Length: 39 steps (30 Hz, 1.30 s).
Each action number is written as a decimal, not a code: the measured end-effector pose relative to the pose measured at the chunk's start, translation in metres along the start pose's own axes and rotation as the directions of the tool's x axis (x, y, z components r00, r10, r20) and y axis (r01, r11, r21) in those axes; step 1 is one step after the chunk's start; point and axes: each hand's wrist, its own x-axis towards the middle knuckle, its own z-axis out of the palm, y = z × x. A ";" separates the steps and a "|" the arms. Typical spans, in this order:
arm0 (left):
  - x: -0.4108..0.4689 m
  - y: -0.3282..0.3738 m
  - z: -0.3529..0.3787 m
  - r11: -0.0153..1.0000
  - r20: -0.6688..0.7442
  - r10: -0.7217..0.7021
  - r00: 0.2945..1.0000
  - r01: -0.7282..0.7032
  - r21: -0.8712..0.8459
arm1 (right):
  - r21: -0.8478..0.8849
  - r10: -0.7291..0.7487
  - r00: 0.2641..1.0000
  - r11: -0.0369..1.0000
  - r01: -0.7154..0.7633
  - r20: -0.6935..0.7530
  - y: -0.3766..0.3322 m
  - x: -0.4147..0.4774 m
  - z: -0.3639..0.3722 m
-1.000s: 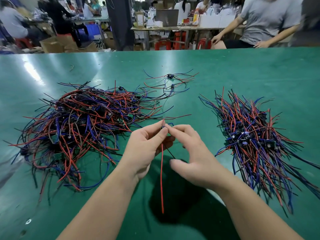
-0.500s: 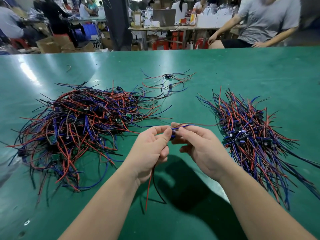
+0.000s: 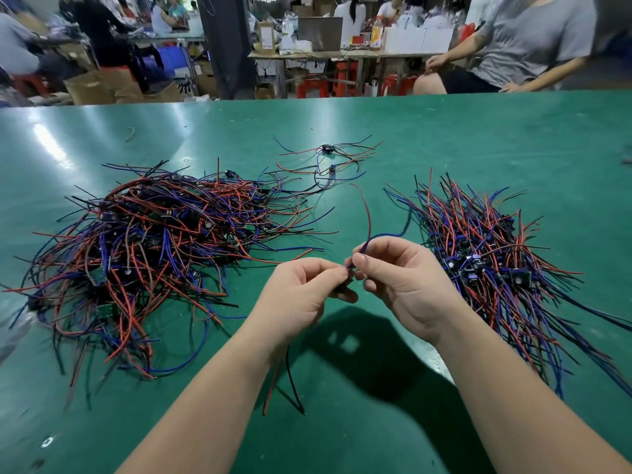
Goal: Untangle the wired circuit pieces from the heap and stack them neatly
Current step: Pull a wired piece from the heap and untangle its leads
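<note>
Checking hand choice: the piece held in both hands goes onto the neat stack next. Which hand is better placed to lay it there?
Right, probably. The right hand pinches the wires of the piece and sits beside the neat stack; the left hand is nearer the tangled heap.

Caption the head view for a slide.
Left hand and right hand pinch one wired circuit piece over the green table, between tangled heap and sorted stack.
</note>
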 end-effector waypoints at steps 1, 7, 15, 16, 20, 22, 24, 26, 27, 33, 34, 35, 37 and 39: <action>0.000 0.000 0.001 1.000 -0.009 0.014 1.000 -0.014 0.018 | 0.002 0.000 1.000 1.000 0.000 0.003 0.000 0.000 0.000; -0.002 -0.003 0.001 0.990 -0.028 0.048 0.998 -0.044 0.132 | -0.001 0.032 0.999 0.999 -0.032 -0.030 0.002 0.001 0.001; -0.004 0.000 0.000 0.993 0.022 0.067 0.998 -0.069 0.095 | 0.155 0.020 0.973 0.988 0.017 -0.229 -0.016 0.007 -0.016; -0.004 0.000 -0.001 0.993 0.022 0.070 0.997 -0.071 0.098 | 0.147 0.012 0.969 0.989 0.025 -0.247 -0.018 0.008 -0.018; -0.001 -0.001 -0.008 0.965 0.001 0.121 0.993 -0.118 0.235 | 0.204 0.000 0.954 0.977 0.064 -0.300 -0.026 0.010 -0.027; -0.001 -0.002 -0.010 0.956 0.015 0.132 0.991 -0.131 0.264 | 0.231 -0.005 0.955 0.970 0.077 -0.298 -0.028 0.011 -0.031; -0.001 -0.003 -0.011 0.945 0.042 0.139 0.989 -0.145 0.293 | 0.243 0.000 0.958 0.967 0.072 -0.286 -0.027 0.012 -0.032; -0.001 -0.004 -0.011 0.932 0.052 0.138 0.989 -0.148 0.332 | 0.268 0.017 0.962 0.961 0.060 -0.274 -0.026 0.013 -0.033; 0.000 -0.005 -0.011 0.928 0.049 0.137 0.989 -0.146 0.342 | 0.275 0.023 0.965 0.960 0.052 -0.262 -0.026 0.013 -0.034; 0.000 -0.004 -0.011 0.944 0.005 0.124 0.992 -0.119 0.308 | 0.229 0.014 0.973 0.972 0.040 -0.230 -0.027 0.012 -0.033; 0.000 -0.003 -0.010 0.942 0.018 0.129 0.991 -0.129 0.309 | 0.233 0.004 0.970 0.971 0.054 -0.241 -0.028 0.012 -0.033; -0.001 -0.003 -0.009 0.940 0.037 0.136 0.990 -0.141 0.311 | 0.243 -0.004 0.966 0.968 0.069 -0.258 -0.028 0.012 -0.032; -0.002 -0.003 -0.008 0.930 0.069 0.156 0.985 -0.170 0.325 | 0.266 -0.010 0.958 0.960 0.089 -0.288 -0.028 0.011 -0.032; -0.003 -0.003 -0.007 0.917 0.083 0.175 0.981 -0.193 0.349 | 0.250 -0.005 0.950 0.964 0.087 -0.313 -0.026 0.010 -0.033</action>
